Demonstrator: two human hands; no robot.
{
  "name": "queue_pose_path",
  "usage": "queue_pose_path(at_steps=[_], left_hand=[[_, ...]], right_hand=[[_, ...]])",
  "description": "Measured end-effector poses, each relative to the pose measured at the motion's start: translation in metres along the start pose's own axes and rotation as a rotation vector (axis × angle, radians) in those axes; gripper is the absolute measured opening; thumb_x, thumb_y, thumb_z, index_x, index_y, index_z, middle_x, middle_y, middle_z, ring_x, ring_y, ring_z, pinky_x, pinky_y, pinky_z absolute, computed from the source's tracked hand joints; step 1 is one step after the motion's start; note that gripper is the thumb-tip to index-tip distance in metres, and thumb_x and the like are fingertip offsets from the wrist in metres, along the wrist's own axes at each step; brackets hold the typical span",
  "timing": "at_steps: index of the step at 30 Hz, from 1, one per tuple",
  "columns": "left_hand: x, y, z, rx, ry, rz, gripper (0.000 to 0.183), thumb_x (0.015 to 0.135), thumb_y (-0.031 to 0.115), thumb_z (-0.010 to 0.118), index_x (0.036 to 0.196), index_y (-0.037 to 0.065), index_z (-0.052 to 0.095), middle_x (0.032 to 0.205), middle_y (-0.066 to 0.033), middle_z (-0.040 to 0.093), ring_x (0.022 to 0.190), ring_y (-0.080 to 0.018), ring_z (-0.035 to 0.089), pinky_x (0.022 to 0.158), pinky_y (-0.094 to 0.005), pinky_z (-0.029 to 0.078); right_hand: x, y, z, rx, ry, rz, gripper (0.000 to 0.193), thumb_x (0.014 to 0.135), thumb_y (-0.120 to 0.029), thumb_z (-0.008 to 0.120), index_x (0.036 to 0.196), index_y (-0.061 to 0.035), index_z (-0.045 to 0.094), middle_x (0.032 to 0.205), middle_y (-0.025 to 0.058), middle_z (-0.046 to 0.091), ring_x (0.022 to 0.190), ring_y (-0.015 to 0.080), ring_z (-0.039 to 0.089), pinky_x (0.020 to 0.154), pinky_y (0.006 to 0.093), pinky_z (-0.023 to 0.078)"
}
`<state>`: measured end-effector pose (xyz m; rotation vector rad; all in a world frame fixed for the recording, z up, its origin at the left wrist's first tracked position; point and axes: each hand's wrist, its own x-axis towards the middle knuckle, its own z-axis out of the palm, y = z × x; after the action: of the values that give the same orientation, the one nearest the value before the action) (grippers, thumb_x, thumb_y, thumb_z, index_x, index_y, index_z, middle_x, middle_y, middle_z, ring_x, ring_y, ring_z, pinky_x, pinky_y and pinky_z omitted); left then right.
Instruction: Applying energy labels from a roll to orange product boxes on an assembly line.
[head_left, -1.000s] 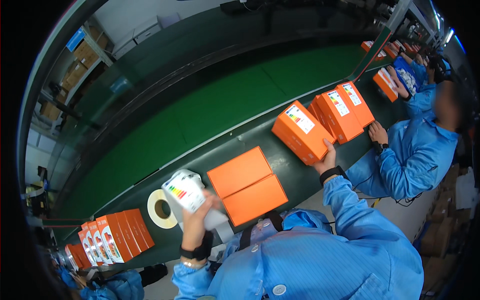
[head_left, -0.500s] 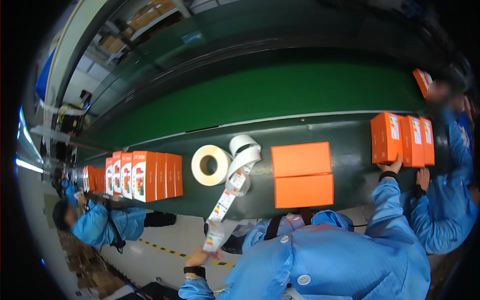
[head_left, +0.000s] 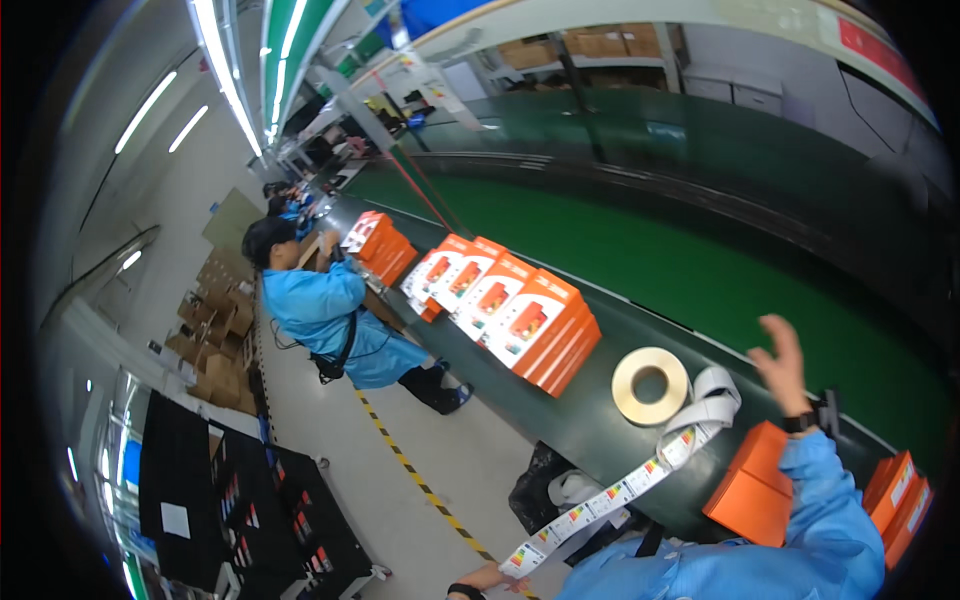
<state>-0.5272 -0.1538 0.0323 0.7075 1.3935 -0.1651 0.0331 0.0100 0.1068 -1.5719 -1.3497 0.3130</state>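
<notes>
My left hand [head_left: 488,577] is at the lower edge, its fingers closed on the end of a strip of printed labels [head_left: 610,493]. The strip runs up, taut, to a loose white curl of backing [head_left: 712,398] beside a label roll [head_left: 650,386] lying flat on the bench. Raised at the right, my right hand [head_left: 783,368] has its fingers apart and holds nothing. Below my right forearm lie two plain orange boxes [head_left: 752,490], partly covered by my sleeve. More orange boxes [head_left: 893,500] stand at the far right.
Rows of orange-and-white boxes [head_left: 525,315] stand along the bench to the left. A green conveyor belt [head_left: 640,245] runs behind. A co-worker in blue [head_left: 325,310] stands at the bench. On the floor are a black rack [head_left: 250,510] and stacked cartons [head_left: 215,350].
The view has swung left. My right hand has let go of the orange boxes at the right and is now raised, open. More of the label strip stretches toward my left hand.
</notes>
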Motion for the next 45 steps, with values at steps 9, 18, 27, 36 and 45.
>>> queue_pose_path(at_steps=[9,18,27,36,45], left_hand=[[-0.059,-0.032,0.006,-0.988,0.299,0.551,0.029,0.076,0.01,0.056,0.1,-0.006,0.055,0.092,-0.0161,0.061,0.089,-0.029,0.06,0.081,-0.0395,0.048],[-0.063,0.004,0.002,-0.831,0.32,0.574,0.025,0.078,0.004,0.054,0.102,-0.005,0.054,0.097,-0.0158,0.06,0.094,-0.0256,0.058,0.085,-0.0354,0.045],[-0.062,0.114,-0.018,-0.556,0.351,0.805,0.02,0.068,0.016,0.064,0.079,0.002,0.055,0.068,-0.0102,0.059,0.07,-0.0229,0.057,0.083,-0.0428,0.044],[-0.054,0.259,0.023,-0.341,0.181,1.309,0.02,0.074,0.013,0.061,0.089,0.004,0.051,0.08,-0.01,0.056,0.074,-0.0178,0.052,0.078,-0.0323,0.042],[-0.008,0.298,0.051,-0.334,-0.054,1.29,0.02,0.079,0.007,0.057,0.097,-0.001,0.05,0.08,-0.008,0.054,0.073,-0.0177,0.053,0.069,-0.0302,0.044]], right_hand=[[0.022,0.011,0.207,-0.388,-0.446,0.169,0.083,0.057,-0.019,0.073,0.128,-0.0072,0.034,0.124,0.0215,0.039,0.117,0.0368,0.035,0.094,0.0424,0.036],[0.009,0.103,0.208,-0.589,-0.473,0.212,0.056,0.056,-0.012,0.066,0.11,-0.0038,0.05,0.095,0.0185,0.057,0.087,0.0347,0.057,0.075,0.0426,0.046],[0.025,-0.032,0.095,-0.459,-0.164,-0.236,0.048,0.059,-0.008,0.059,0.106,-0.0047,0.05,0.107,0.0137,0.052,0.098,0.0317,0.051,0.079,0.0405,0.045],[0.055,-0.215,-0.177,-0.634,0.426,-0.529,0.038,0.063,0.0,0.055,0.101,0.002,0.054,0.091,0.0083,0.06,0.081,0.0173,0.058,0.071,0.0266,0.047],[0.105,-0.346,-0.296,-0.494,0.364,-0.906,0.037,0.068,0.005,0.05,0.105,0.0054,0.052,0.097,0.0098,0.059,0.092,0.0157,0.052,0.082,0.0277,0.042]])
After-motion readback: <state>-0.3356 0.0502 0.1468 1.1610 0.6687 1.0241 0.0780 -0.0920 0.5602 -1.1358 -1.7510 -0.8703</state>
